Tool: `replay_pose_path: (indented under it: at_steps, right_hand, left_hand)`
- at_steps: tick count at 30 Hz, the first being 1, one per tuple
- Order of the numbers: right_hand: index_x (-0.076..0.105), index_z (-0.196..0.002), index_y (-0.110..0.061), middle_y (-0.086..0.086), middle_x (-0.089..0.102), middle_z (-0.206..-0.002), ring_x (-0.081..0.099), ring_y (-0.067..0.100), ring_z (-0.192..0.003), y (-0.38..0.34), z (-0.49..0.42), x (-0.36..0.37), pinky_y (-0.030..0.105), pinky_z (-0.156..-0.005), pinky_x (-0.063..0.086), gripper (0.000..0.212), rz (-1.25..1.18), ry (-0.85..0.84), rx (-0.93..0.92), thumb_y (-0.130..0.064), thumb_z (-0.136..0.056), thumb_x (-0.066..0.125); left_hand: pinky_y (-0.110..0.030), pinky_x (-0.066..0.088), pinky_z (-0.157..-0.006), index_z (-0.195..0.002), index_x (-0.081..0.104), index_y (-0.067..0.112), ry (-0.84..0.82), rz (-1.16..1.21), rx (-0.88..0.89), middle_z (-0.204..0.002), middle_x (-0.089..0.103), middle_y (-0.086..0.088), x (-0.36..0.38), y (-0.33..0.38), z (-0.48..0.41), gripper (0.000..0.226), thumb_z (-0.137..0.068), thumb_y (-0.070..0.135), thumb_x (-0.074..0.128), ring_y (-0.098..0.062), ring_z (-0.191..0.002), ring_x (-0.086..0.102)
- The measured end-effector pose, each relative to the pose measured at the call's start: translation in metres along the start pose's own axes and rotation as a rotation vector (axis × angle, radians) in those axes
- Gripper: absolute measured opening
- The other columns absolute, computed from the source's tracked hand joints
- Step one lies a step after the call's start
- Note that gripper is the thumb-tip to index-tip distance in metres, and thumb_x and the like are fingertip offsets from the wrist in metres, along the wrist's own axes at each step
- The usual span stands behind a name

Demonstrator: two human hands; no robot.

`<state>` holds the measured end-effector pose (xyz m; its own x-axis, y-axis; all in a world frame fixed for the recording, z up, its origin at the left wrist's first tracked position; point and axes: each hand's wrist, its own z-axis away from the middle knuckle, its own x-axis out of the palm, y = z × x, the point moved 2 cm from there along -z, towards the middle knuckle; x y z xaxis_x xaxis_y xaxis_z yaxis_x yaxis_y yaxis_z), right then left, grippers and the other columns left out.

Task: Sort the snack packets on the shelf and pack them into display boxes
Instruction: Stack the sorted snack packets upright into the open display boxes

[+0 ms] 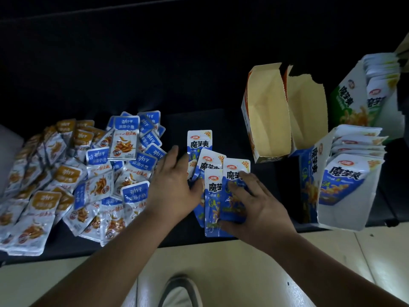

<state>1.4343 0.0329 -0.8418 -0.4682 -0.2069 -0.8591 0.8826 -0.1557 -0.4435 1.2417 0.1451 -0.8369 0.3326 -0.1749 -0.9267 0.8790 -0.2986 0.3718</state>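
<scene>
Several blue-and-white konjac packets (213, 189) lie fanned out on the dark shelf (221, 125) in the middle. My left hand (174, 185) rests at their left edge, fingers stretched forward and thumb against the packets. My right hand (254, 202) lies on top of the right packets with spread fingers, its thumb at their lower edge. Two empty display boxes stand open behind: one (267, 120) and a torn one (307, 116). A blue display box (309, 185) at the right holds more blue packets.
A heap of small fish packets covers the shelf's left side, blue-topped ones (132, 156) nearer and brown-topped ones (44, 173) farther left. A green display box (345, 100) full of packets stands at the back right. Beige floor and a shoe (181, 291) show below the shelf edge.
</scene>
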Motion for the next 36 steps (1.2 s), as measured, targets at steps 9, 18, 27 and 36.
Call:
replay_pose_path:
  at_steps: [9, 18, 27, 36]
  right_hand:
    - [0.023, -0.157, -0.051, -0.015, -0.017, -0.168, 0.001, 0.009, -0.157, -0.004, 0.003, -0.007, 0.031, -0.119, 0.036, 0.121, -0.02, -0.081, 0.032, -0.093, -0.05, 0.059]
    - [0.019, -0.159, -0.051, -0.008, -0.011, -0.171, 0.001, 0.014, -0.159, -0.003, 0.0, -0.003, 0.033, -0.121, 0.032, 0.104, 0.046, -0.065, 0.005, -0.09, -0.068, 0.053]
    - [0.027, -0.157, -0.052, -0.004, -0.001, -0.173, 0.009, 0.017, -0.159, -0.003, 0.0, 0.0, 0.033, -0.118, 0.036, 0.104, 0.03, 0.001, 0.011, -0.093, -0.062, 0.035]
    - [0.017, -0.159, -0.053, -0.011, -0.014, -0.171, -0.003, 0.012, -0.159, -0.002, 0.0, -0.004, 0.03, -0.122, 0.027, 0.113, 0.02, -0.082, 0.034, -0.098, -0.056, 0.034]
  left_hand:
    - [-0.036, 0.036, -0.1, -0.143, 0.057, 0.035, -0.028, 0.162, -0.222, -0.15, 0.043, -0.002, 0.019, 0.008, 0.034, 0.057, -0.089, 0.053, 0.06, -0.029, -0.126, 0.042]
    - [-0.042, 0.063, -0.085, -0.122, 0.064, 0.037, 0.026, 0.643, -0.316, -0.116, 0.07, 0.011, 0.011, 0.016, 0.001, 0.044, -0.084, 0.019, 0.078, -0.01, -0.101, 0.071]
    - [-0.017, 0.053, -0.053, -0.089, 0.071, 0.024, -0.207, 0.88, -0.562, -0.086, 0.077, 0.008, 0.002, 0.039, -0.022, 0.019, -0.093, 0.005, 0.072, 0.002, -0.065, 0.072]
    - [-0.01, 0.051, -0.059, -0.109, 0.066, 0.024, -0.106, 0.8, -0.458, -0.097, 0.075, 0.01, 0.01, 0.035, 0.027, 0.012, -0.099, 0.028, 0.068, 0.006, -0.078, 0.07]
